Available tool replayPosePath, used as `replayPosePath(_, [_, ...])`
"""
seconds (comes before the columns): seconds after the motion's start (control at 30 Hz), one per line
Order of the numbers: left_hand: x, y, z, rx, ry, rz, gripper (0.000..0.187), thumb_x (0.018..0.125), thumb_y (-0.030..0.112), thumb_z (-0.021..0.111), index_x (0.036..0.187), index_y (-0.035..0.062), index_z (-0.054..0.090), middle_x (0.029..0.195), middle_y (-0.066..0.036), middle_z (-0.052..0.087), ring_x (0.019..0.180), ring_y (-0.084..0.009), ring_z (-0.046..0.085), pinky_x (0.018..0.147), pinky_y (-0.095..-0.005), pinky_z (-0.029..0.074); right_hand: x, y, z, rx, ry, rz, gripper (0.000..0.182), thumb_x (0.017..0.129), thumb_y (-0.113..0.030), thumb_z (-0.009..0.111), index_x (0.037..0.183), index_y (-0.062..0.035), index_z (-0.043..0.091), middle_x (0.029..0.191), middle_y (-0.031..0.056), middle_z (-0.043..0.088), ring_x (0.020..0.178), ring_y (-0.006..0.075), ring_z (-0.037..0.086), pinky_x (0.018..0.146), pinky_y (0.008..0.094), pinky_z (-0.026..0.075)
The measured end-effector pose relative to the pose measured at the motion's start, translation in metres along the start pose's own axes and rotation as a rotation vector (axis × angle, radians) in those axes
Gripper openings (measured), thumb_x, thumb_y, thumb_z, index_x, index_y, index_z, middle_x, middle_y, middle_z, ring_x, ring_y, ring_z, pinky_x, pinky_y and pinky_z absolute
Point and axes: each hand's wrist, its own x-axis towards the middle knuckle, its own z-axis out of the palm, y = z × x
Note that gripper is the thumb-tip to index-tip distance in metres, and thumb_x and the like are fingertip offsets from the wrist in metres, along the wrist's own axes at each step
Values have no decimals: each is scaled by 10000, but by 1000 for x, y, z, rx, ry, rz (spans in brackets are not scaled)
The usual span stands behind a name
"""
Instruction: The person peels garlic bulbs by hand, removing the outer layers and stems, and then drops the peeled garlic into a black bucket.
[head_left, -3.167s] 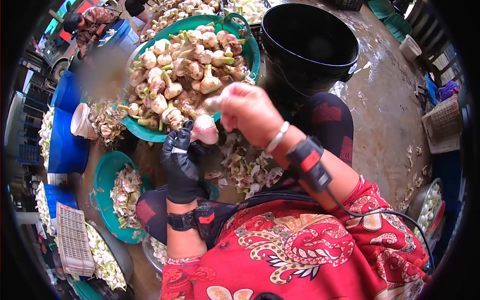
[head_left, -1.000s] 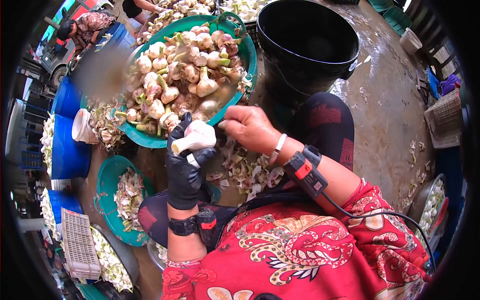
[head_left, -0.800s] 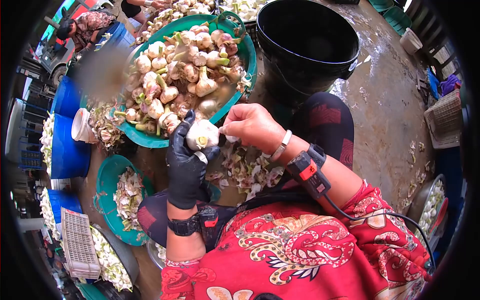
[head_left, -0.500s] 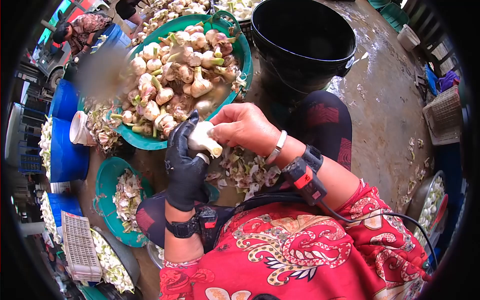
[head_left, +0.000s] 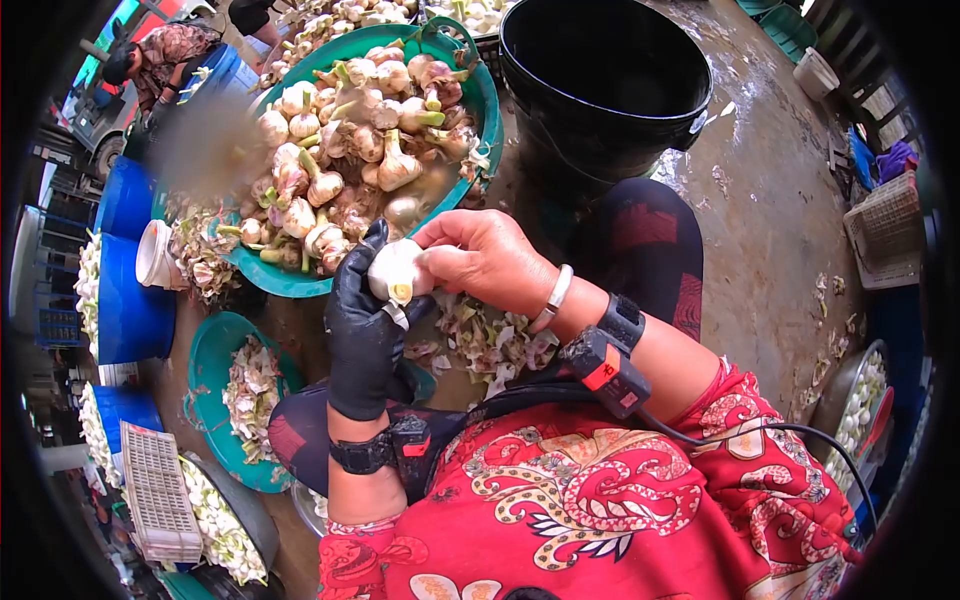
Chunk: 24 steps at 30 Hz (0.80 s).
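White, round peeled garlic bulb (head_left: 397,271) sat half hidden in our black-gloved left hand (head_left: 362,320), just below the green plastic basin (head_left: 486,100); our bare right hand (head_left: 482,259) pinched its side.

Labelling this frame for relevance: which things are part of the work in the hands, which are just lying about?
In hand:
left hand, gloved, and right hand both on the garlic bulb
green basin of unpeeled garlic
peel scraps

Lying about:
black bucket
blue tubs
white crate
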Motion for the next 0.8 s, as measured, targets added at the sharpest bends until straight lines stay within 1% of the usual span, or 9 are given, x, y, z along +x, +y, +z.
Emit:
replayPosePath(0.03, [0,1,1,2,-2,11,669,718,-22,735,1316,5,436,1333,-109,487,1136,-190,530,948,-318,461,2,1,-3,-56,-75,90,307,841,-31,511,1124,-36,628,898,61,668,760,100,619,647,240,517])
replayPosePath(0.07, [-1,5,2,1,-1,13,669,718,-22,735,1316,5,436,1333,-109,487,1136,-190,530,948,-318,461,0,3,-5,-58,-75,89,307,841,-31,511,1124,-36,628,898,61,668,760,100,619,647,240,517])
replayPosePath(0.17, [1,15,3,196,-161,69,550,684,37,768,1191,3,559,1355,-166,474,1189,-263,511,975,-363,435,-5,13,-19,951,-365,329,589,835,-44,418,1416,-54,325,1237,161,554,1045,248,607,767,380,534])
replayPosePath(0.27, [8,12,4,469,-264,381,398,676,69,774,1052,46,646,1337,-211,480,1212,-334,492,999,-402,404,-2,17,-31,1161,-531,253,601,855,-153,476,1421,-33,310,1317,186,485,1121,310,566,829,420,514])
replayPosePath(0.3, [8,15,11,341,-187,298,310,675,75,775,968,76,675,1295,-235,503,1200,-376,484,1013,-427,380,-1,13,-34,1144,-503,258,593,835,-145,488,1395,-13,343,1297,186,501,1127,314,559,843,418,509])
replayPosePath(0.53, [49,36,15,656,-317,493,459,706,165,777,1125,52,629,1260,-228,517,1155,-375,499,992,-442,385,14,-27,-63,1130,-447,126,616,719,-41,500,1319,44,391,1252,239,494,1188,350,495,1052,455,360])
replayPosePath(0.6, [56,42,19,578,-247,265,793,706,186,777,1360,-35,386,1261,-189,502,1156,-294,500,960,-388,415,12,-43,-75,1246,-382,104,551,722,-17,509,1261,53,424,1126,224,544,1076,348,556,1002,471,414])
replayPosePath(0.7, [76,37,20,22,-226,-104,595,823,106,658,1361,0,426,1187,-91,550,1049,-175,543,931,-301,441,29,-38,-104,1264,-248,-63,563,767,-125,636,1240,67,399,1194,239,500,1103,382,538,1010,482,415])
replayPosePath(0.8, [121,-6,-11,383,-136,-70,536,852,101,631,1322,-63,432,1089,-98,592,933,-131,558,821,-260,470,44,-54,-144,1449,33,-205,641,833,-254,660,1270,100,353,1233,293,460,1130,420,513,1009,481,423])
